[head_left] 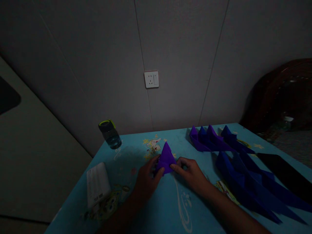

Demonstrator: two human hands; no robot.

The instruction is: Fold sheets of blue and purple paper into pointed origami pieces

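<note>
Purple folded paper (166,160) was in both hands, nr the mid of the tbl, its pointed tip up and its wide base twd the person. L hand (147,178) gripped its lower L side, thumb across the front, other fingers partly hidden behind. R hand (189,170) pinched the lower R corner btwn thumb and bent fingers. Couldn't tell if the base touched the blue tablecloth (130,154), which had flowers & cartoon prints.

To the R of R hand lay dk blue folded papers (246,182), long & pointed, set close tog.; behind them, nr the wall (180,65), a purple-&-blue row (209,141) of similar shapes. A flat black thing (287,172) lay at the R edge, just beside the blue ones.

On the L: white slab (98,184) nr the tbl edge, & a see-through bottle (110,135) w/ a yellow-green rim farther back. Wall socket (151,79) above; dk chair (278,87) far R, v. dim
</note>
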